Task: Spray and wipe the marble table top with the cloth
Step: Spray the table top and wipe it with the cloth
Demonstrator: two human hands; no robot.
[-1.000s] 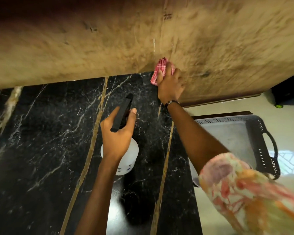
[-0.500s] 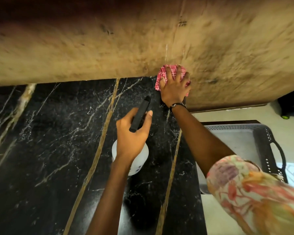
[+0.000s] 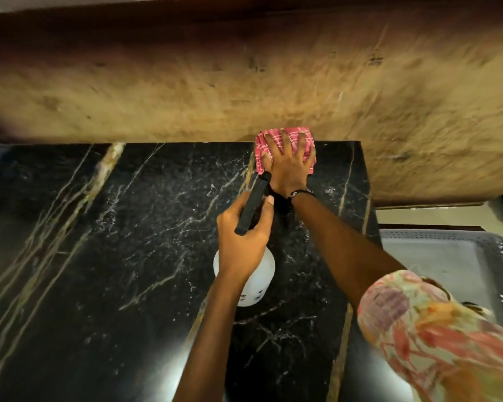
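The black marble table top [image 3: 122,256] with gold and white veins fills the lower left of the view. A red-and-white checked cloth [image 3: 262,152] lies at the table's far edge, near its right corner. My right hand [image 3: 289,166] presses flat on the cloth with fingers spread. My left hand [image 3: 241,242] grips a white spray bottle [image 3: 256,282] by its black trigger head [image 3: 253,207], held just above the marble, nozzle pointing toward the cloth.
A tan wall [image 3: 244,91] rises right behind the table's far edge. A grey perforated basket [image 3: 453,262] with handles sits to the right of the table, lower down. Pale floor [image 3: 436,216] shows past the table's right edge.
My right hand has flattened the bunched cloth and spread its fingers over it. The view shifted, bringing the table's far right corner into sight. My left hand keeps the bottle near the cloth.
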